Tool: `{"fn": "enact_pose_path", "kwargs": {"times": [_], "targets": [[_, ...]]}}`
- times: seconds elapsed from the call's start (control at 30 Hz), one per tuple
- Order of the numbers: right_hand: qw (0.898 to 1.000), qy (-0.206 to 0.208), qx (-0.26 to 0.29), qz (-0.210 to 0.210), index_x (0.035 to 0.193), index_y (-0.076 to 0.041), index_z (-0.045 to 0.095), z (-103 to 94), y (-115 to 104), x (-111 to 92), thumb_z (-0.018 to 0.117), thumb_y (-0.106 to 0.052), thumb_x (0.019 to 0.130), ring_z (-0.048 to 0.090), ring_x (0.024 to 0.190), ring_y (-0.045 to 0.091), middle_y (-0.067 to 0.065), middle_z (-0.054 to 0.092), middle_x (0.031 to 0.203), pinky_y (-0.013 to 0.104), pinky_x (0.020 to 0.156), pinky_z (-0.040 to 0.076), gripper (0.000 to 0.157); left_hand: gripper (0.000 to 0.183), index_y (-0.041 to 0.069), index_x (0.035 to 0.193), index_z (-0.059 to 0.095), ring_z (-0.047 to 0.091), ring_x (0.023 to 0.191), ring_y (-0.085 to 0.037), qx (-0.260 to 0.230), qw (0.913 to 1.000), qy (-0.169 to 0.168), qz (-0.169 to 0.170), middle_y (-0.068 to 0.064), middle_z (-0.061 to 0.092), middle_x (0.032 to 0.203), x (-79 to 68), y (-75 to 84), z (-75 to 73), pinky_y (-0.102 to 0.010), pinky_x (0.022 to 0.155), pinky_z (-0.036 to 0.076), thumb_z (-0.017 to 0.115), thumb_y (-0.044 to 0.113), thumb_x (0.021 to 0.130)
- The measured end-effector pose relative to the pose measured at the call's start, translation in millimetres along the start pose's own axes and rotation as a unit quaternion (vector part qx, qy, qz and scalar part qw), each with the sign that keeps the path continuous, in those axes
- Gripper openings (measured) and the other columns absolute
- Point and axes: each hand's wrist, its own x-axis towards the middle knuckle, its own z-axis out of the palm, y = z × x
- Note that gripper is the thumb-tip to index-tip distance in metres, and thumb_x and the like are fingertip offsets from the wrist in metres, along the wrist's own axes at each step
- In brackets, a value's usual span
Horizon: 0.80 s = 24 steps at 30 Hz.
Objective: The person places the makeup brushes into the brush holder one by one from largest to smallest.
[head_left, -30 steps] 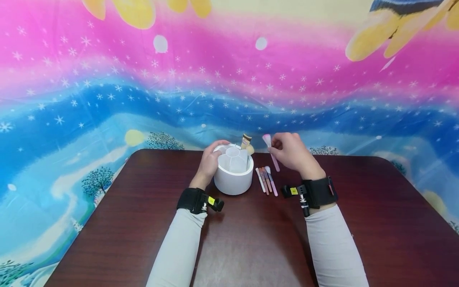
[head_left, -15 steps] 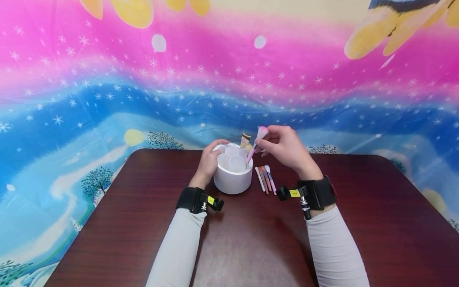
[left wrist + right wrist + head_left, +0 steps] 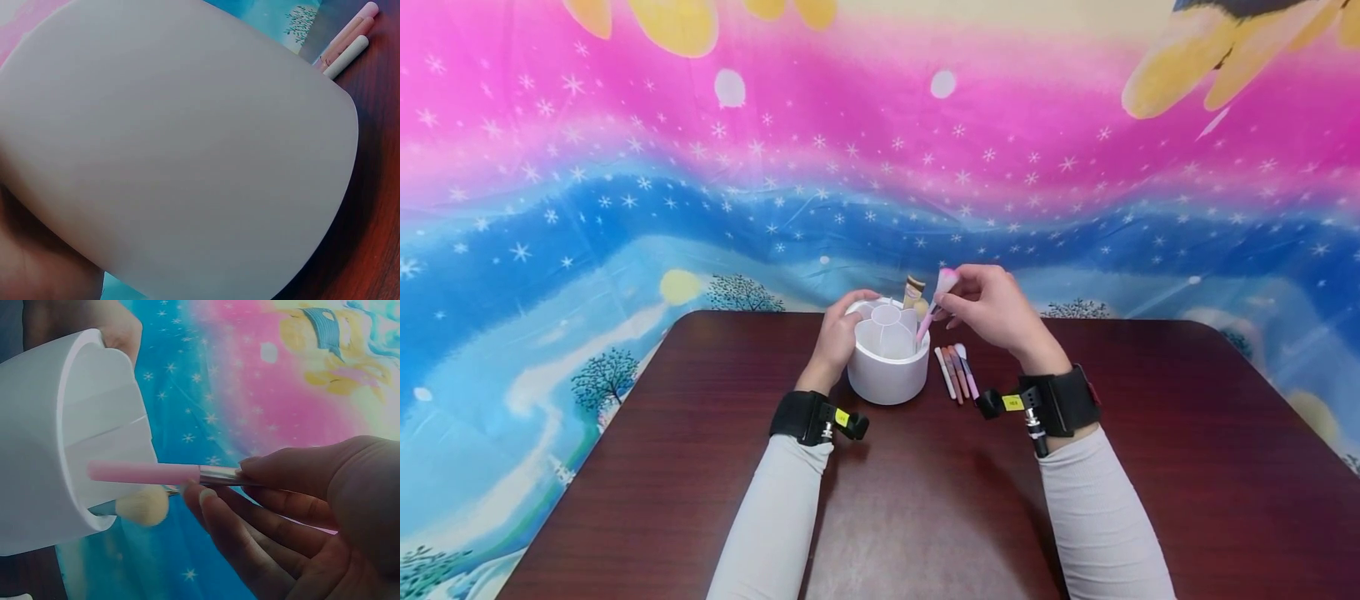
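Observation:
A white round makeup brush holder (image 3: 887, 382) with inner dividers stands on the table, filling most of the left wrist view. My left hand (image 3: 835, 343) grips its left side, thumb over the rim. In my right hand (image 3: 997, 308), thumb and fingers pinch a makeup brush (image 3: 147, 472) by its silver ferrule. Its pink handle points down into the holder's right side; the pink-and-white bristles are up. Beside it in the holder are a brush with a cream head (image 3: 144, 506) and a gold-and-brown item (image 3: 913, 292).
Several slim makeup brushes (image 3: 955, 375) lie side by side on the dark wooden table (image 3: 895, 500), just right of the holder. A printed cloth backdrop (image 3: 850, 183) hangs behind the table's far edge.
My right hand has moved left, bringing the pink brush from above the loose brushes to the holder; its handle now slants down-left. My left hand stays on the holder.

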Motion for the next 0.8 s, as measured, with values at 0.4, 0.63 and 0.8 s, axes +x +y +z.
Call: {"fn": "enact_pose_path", "kwargs": {"times": [0.4, 0.63, 0.8], "targets": [[0.994, -0.095, -0.009, 0.044, 0.107, 0.003, 0.060, 9.3, 42, 15, 0.055, -0.015, 0.093, 0.065, 0.074, 0.027, 0.018, 0.067, 0.087, 0.039, 0.063, 0.055, 0.023, 0.040, 0.012, 0.115, 0.061, 0.051, 0.106, -0.018, 0.005, 1.0000, -0.001, 0.002, -0.003, 0.057, 0.119, -0.6, -0.7, -0.6, -0.047, 0.093, 0.037, 0.036, 0.003, 0.085], [0.990, -0.119, -0.058, 0.049, 0.104, -0.001, 0.063, 10.0, 41, 14, 0.054, -0.020, 0.095, 0.065, 0.069, 0.019, 0.014, 0.068, 0.081, 0.036, 0.060, 0.054, 0.023, 0.041, 0.011, 0.116, 0.060, 0.050, 0.108, -0.018, 0.006, 1.0000, 0.000, 0.004, -0.003, 0.058, 0.120, -0.8, 0.0, -1.4, -0.047, 0.095, 0.036, 0.035, 0.003, 0.085], [0.989, -0.115, -0.067, 0.059, 0.104, -0.005, 0.064, 8.3, 42, 14, 0.057, -0.020, 0.093, 0.065, 0.072, 0.020, 0.015, 0.068, 0.084, 0.035, 0.062, 0.054, 0.020, 0.040, 0.011, 0.116, 0.060, 0.050, 0.108, -0.018, 0.003, 1.0000, -0.004, 0.001, -0.003, 0.057, 0.121, -0.6, 1.0, -0.9, -0.047, 0.095, 0.036, 0.037, 0.003, 0.085]]}}
